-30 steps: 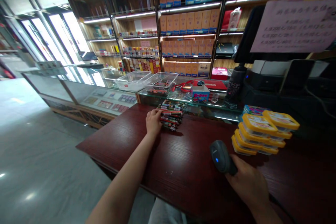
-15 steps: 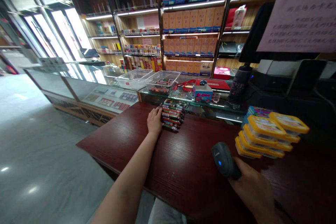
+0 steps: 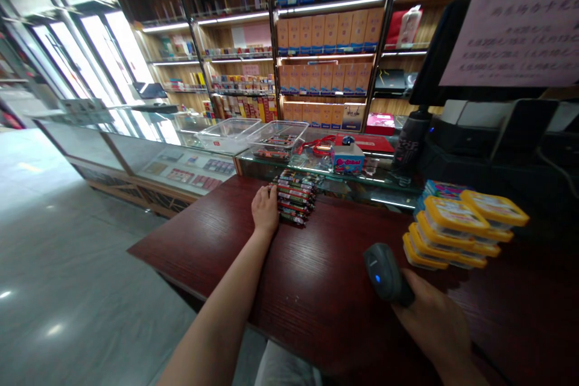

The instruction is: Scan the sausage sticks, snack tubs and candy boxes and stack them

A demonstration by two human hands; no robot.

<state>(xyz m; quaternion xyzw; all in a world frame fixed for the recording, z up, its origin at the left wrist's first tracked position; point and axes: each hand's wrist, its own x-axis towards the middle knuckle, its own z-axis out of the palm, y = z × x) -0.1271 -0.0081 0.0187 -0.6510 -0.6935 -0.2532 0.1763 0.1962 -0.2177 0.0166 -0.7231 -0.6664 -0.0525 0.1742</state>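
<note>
My left hand [image 3: 265, 208] rests flat on the dark red wooden counter [image 3: 316, 289], its fingers against the left side of a pile of small colourful packets [image 3: 295, 195]. Whether it grips any packet I cannot tell. My right hand [image 3: 432, 325] holds a dark grey barcode scanner [image 3: 382, 272] with a blue light, low over the counter at the right. A stack of yellow-lidded clear boxes [image 3: 456, 230] sits just beyond the scanner.
A glass display case [image 3: 190, 163] runs behind the counter with clear plastic trays [image 3: 253, 136], a small blue-pink box [image 3: 348, 161] and a dark bottle [image 3: 406, 146]. A black register and monitor [image 3: 479, 132] stand at right. Shelves of boxes fill the back wall.
The view has shifted slightly. My left hand stays at the packet pile, and my right hand keeps hold of the scanner in about the same place.
</note>
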